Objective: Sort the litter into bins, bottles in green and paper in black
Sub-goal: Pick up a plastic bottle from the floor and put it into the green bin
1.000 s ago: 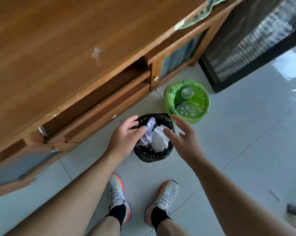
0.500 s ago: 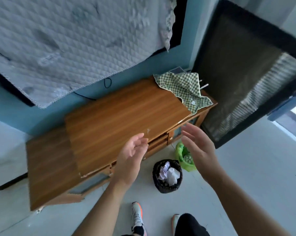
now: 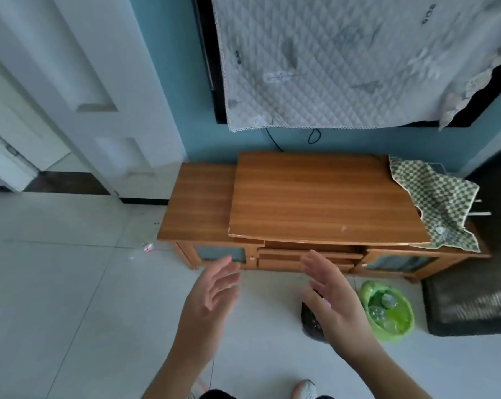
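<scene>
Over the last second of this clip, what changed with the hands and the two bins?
Both hands came up and away from the black bin, where they had been at the rim over the crumpled paper. The left hand and right hand are now open and empty, and the right one hides most of that bin. The view rose and pulled back. The green bin with its bottles and the wooden cabinet stayed put.

cabinet [image 3: 315,194]: smooth wood | floor [image 3: 70,283]: glossy tile | green bin [image 3: 399,329]: shiny plastic liner | cover [image 3: 344,59]: quilted cloth
</scene>
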